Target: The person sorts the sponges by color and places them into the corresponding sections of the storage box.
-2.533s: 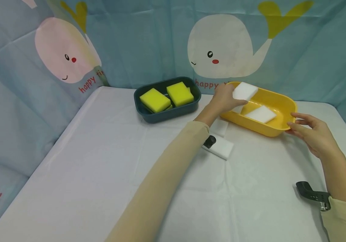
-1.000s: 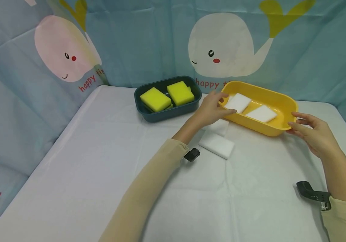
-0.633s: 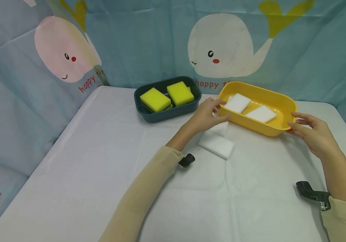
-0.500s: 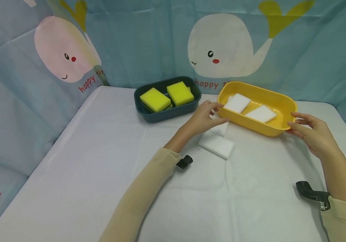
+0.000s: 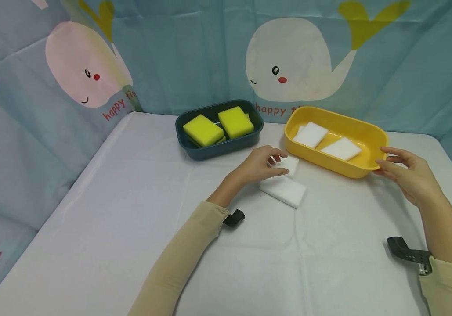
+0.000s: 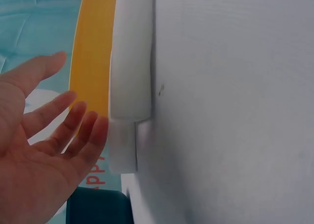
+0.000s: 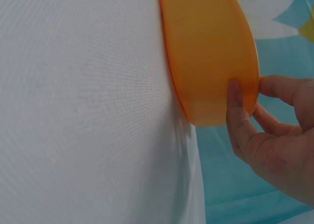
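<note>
My left hand [image 5: 259, 164] is just over two white sponges, fingers loosely curved and holding nothing. The nearer white sponge [image 5: 283, 191] lies on the table, with the other white sponge [image 5: 291, 165] behind it, partly covered by my fingers. In the left wrist view the left hand [image 6: 54, 140] has its thumb spread away from its fingers beside the sponges. My right hand [image 5: 411, 175] grips the right end of the yellow tray [image 5: 328, 163]; in the right wrist view its fingers [image 7: 235, 98] lie at the tray's wall and rim. White sponges [image 5: 341, 149] lie inside this tray.
A dark green tray [image 5: 219, 152] with several yellow sponges [image 5: 203, 130] stands left of the yellow tray. Behind both hangs a blue curtain [image 5: 186, 57] with whale prints. A white cloth [image 5: 131, 228] covers the table.
My left hand set a white sponge in the yellow tray and let go, then drew back left and toward me to the sponges on the table. The right hand stayed at the tray.
</note>
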Available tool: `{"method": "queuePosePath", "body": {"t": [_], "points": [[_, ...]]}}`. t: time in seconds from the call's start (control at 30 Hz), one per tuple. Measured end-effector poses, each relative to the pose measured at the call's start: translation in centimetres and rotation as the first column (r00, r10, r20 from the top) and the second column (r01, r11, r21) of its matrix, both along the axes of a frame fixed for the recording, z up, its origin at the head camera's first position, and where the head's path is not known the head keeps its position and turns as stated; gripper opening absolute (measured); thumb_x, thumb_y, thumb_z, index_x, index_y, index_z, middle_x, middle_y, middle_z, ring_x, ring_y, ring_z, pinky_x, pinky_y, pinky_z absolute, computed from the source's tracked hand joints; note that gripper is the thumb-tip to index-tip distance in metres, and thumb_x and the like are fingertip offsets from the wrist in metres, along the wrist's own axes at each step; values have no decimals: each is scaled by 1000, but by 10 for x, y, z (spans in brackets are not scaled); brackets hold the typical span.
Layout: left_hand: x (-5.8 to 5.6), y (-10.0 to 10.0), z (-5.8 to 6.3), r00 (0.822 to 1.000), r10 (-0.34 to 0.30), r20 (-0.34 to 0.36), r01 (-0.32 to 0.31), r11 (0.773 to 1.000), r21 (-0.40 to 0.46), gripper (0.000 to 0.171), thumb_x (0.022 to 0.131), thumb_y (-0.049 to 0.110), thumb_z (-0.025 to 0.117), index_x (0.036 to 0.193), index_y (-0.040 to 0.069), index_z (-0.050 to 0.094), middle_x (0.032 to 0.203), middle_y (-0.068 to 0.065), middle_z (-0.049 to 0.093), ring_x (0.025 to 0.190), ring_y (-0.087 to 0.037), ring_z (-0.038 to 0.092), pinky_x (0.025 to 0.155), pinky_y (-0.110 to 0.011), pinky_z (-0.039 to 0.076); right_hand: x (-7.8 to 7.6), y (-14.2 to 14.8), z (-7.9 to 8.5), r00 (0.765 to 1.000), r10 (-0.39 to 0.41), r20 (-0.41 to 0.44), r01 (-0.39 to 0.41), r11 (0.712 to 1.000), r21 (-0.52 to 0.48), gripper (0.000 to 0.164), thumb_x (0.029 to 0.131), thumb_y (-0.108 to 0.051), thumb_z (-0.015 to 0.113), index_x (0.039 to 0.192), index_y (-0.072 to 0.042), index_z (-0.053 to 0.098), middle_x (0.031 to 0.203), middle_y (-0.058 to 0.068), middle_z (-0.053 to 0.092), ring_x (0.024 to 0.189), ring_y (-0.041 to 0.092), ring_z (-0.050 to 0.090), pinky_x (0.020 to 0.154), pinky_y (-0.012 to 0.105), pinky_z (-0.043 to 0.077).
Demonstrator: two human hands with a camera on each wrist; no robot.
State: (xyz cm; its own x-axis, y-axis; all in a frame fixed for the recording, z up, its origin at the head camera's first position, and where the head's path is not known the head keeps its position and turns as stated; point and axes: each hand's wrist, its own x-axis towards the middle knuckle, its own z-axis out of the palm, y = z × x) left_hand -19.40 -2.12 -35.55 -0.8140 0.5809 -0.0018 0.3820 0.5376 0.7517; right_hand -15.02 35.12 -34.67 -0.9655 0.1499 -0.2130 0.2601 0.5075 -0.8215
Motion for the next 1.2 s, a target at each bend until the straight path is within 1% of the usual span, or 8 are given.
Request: {"method": "queuePosePath", "body": {"t": [0.17,0.27,0.4,0.6,0.73,0.93,1.0,1.2], "points": [[0,-7,1,996,-66,53,65,998,19,42,97,16,78,136,2,68,125,-13,66,113,-24,61,94,-19,54,0,0,0,1000,2,2,-2,1000,29,75,110,-34,55,165,3,22,126,13,39,87,-9,53,76,6,56],[0,-12,3,993,-80,90,80,997,10,43,96,14,79,136,3,68,127,-12,66,115,-24,60,96,-20,54,0,-1,0,1000,1,2,-1,999,41,75,110,-36,55,165,2,23,127,12,39,88,-9,53,77,7,56],[-1,-16,6,987,-93,130,97,995,-24,45,94,11,81,136,5,68,130,-10,67,118,-23,60,100,-22,53,-1,-2,0,1000,3,-1,-3,999,48,74,110,-35,55,166,2,23,128,12,39,87,-9,53,78,7,56],[0,-19,6,977,-135,167,153,983,-100,49,91,8,83,138,6,67,137,-6,66,127,-22,57,105,-22,50,-1,-3,0,1000,5,-5,-5,999,52,73,110,-33,55,165,2,23,129,13,39,86,-10,54,79,9,57],[0,-19,6,973,-153,174,178,974,-140,53,90,6,85,140,8,67,142,-4,63,130,-21,54,107,-24,48,-1,-2,0,1000,10,-11,-9,999,35,74,110,-34,56,166,2,23,128,11,39,86,-10,55,80,9,57],[-1,-18,5,966,-228,125,249,950,-190,57,85,9,90,138,9,69,133,-6,63,113,-19,51,97,-21,44,-1,-2,1,1000,11,-10,-11,1000,24,72,110,-30,55,165,3,22,127,12,39,84,-12,55,78,8,57],[0,-17,6,964,-235,123,257,945,-205,58,85,10,90,139,10,70,131,-5,63,110,-18,50,93,-21,43,-1,-2,1,1000,15,-16,-15,1000,19,71,111,-29,55,165,4,22,126,12,38,83,-13,56,77,8,57],[2,-15,7,964,-217,154,248,941,-230,63,84,10,91,142,14,68,131,-4,59,112,-19,47,93,-23,42,-1,-1,0,1000,17,-22,-17,1000,16,71,111,-28,55,164,5,23,125,13,38,82,-13,56,77,8,57]]}}
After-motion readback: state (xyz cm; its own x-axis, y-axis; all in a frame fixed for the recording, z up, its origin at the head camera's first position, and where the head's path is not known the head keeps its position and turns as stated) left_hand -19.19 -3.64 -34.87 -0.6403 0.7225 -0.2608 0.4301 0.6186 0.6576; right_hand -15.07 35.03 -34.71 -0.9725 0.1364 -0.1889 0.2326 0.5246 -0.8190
